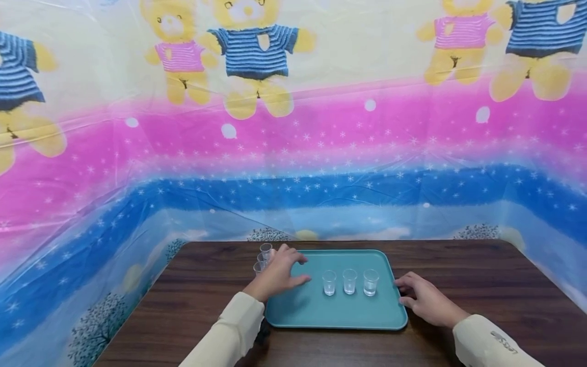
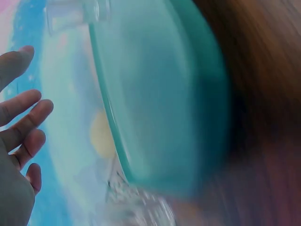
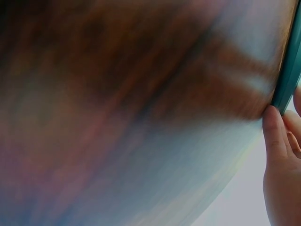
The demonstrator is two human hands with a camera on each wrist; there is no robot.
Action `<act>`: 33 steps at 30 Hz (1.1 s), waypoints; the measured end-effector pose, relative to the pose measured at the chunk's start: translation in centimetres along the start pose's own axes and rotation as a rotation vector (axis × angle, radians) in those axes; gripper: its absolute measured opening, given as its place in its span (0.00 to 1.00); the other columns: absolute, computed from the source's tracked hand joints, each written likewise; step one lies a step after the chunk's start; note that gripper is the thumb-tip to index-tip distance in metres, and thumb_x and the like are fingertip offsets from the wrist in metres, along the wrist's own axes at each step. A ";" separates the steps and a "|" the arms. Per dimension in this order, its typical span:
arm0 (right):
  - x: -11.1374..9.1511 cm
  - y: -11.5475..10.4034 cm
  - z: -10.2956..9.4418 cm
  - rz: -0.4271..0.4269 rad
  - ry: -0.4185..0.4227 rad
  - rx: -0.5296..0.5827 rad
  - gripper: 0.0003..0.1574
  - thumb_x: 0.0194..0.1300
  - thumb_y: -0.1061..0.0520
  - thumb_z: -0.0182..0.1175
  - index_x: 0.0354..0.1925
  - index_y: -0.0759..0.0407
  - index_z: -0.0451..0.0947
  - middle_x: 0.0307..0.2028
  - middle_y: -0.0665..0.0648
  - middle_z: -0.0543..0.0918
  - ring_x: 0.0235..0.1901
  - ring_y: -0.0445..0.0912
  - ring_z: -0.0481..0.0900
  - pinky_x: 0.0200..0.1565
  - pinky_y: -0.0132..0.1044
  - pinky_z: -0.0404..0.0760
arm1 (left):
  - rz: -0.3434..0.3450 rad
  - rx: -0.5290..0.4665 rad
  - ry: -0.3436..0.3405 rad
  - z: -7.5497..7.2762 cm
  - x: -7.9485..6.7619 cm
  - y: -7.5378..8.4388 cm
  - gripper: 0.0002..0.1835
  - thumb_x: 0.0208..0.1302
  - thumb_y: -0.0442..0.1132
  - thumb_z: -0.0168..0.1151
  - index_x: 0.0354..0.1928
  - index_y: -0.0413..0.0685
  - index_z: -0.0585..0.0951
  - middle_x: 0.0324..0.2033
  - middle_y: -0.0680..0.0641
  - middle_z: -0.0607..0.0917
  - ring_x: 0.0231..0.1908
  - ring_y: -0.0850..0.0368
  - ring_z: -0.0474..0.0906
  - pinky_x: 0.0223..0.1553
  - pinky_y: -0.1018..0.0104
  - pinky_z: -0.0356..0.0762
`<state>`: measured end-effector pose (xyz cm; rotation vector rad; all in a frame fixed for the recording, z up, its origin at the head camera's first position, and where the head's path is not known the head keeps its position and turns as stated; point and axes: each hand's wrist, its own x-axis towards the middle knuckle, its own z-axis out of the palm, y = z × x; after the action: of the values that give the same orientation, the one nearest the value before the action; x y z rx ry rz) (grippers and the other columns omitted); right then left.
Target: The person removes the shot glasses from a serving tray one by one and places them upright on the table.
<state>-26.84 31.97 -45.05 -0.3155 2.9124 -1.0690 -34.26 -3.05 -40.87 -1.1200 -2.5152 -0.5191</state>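
A teal tray point(image 1: 339, 316) lies on the wooden table. Three small clear shot glasses stand upright on it in a row, the left glass point(image 1: 329, 283), the middle glass point(image 1: 349, 282) and the right glass point(image 1: 371, 283). My left hand point(image 1: 281, 272) hovers over the tray's left side, thumb and fingers spread with nothing between them. Behind it, more clear shot glasses point(image 1: 266, 250) stand in a line left of the tray, partly hidden by the hand. At the tray's right edge, my right hand point(image 1: 428, 299) holds the rim between thumb point(image 3: 273, 127) and fingers.
The dark wooden table point(image 1: 206, 285) extends on both sides of the tray. A printed sheet point(image 1: 344, 188) with bears and snowflakes hangs behind and beside the table.
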 end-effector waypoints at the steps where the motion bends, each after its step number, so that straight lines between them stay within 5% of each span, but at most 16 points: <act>1: 0.0 0.0 0.0 -0.001 0.000 0.002 0.21 0.53 0.65 0.58 0.47 0.60 0.70 0.40 0.52 0.69 0.41 0.45 0.71 0.36 0.33 0.72 | 0.007 -0.006 -0.011 0.1 0.3 0.4 0.20 0.48 0.54 0.62 0.42 0.54 0.77 0.36 0.55 0.77 0.36 0.62 0.61 0.38 0.57 0.55; 9: 0.1 0.1 0.1 -0.001 -0.016 0.018 0.21 0.53 0.65 0.58 0.48 0.60 0.70 0.41 0.52 0.69 0.42 0.45 0.71 0.37 0.34 0.72 | 0.013 0.001 -0.082 1.2 2.0 2.8 0.20 0.48 0.56 0.60 0.42 0.56 0.77 0.34 0.57 0.75 0.34 0.63 0.59 0.36 0.60 0.55; 17: 0.3 -0.2 0.3 -0.005 -0.015 0.011 0.21 0.53 0.64 0.58 0.48 0.60 0.70 0.41 0.51 0.69 0.42 0.44 0.71 0.37 0.34 0.72 | -0.029 -0.019 -0.122 1.8 2.3 3.4 0.14 0.49 0.51 0.62 0.38 0.56 0.78 0.32 0.58 0.75 0.33 0.63 0.59 0.40 0.58 0.56; 33: -0.1 0.0 -0.1 -0.001 -0.005 -0.002 0.22 0.53 0.64 0.59 0.49 0.60 0.70 0.41 0.51 0.69 0.41 0.44 0.71 0.36 0.33 0.72 | -0.078 -0.039 -0.051 0.3 1.6 2.5 0.14 0.50 0.52 0.61 0.34 0.52 0.77 0.28 0.60 0.72 0.31 0.63 0.60 0.35 0.64 0.54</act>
<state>-26.79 32.06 -45.01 -0.3196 2.9089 -1.0640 -33.42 -0.28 -39.92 -1.0648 -2.6122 -0.5689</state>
